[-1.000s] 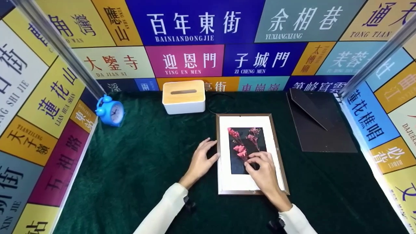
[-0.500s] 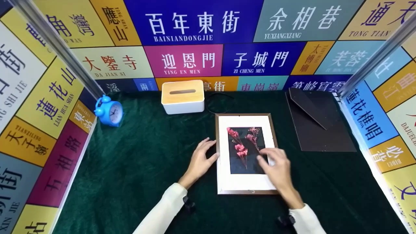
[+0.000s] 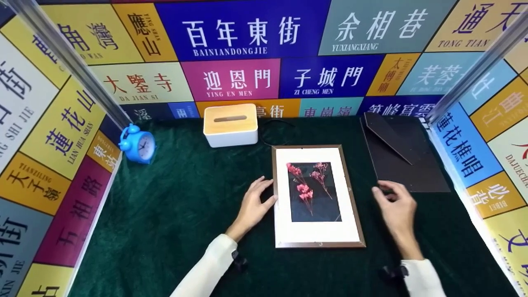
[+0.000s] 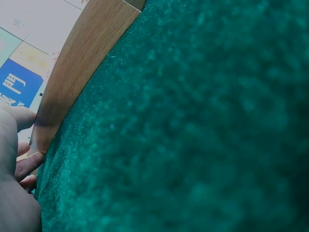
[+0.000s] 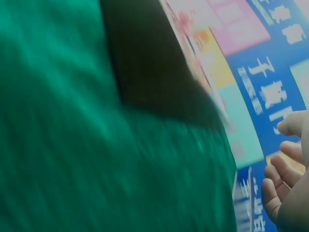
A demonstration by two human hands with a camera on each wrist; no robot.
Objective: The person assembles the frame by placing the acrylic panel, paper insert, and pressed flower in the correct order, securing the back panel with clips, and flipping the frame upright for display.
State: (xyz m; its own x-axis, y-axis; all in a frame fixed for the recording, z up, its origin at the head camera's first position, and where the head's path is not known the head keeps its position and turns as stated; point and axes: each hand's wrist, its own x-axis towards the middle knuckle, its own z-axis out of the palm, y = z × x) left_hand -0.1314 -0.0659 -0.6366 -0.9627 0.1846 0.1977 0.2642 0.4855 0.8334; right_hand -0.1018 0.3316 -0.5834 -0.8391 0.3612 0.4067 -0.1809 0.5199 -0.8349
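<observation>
A small, three-walled booth. Colourful panels (image 3: 243,31) with Chinese lettering line the back and side edges of a green cloth (image 3: 185,189); metal posts (image 3: 478,75) stand at its far corners.

Observed blue alarm clock (image 3: 139,145) standing at left rear — noted white box (image 3: 236,139) with wood-toned lid (image 3: 231,127) before multicoloured sign-printed back wall (image 3: 231,79).
</observation>
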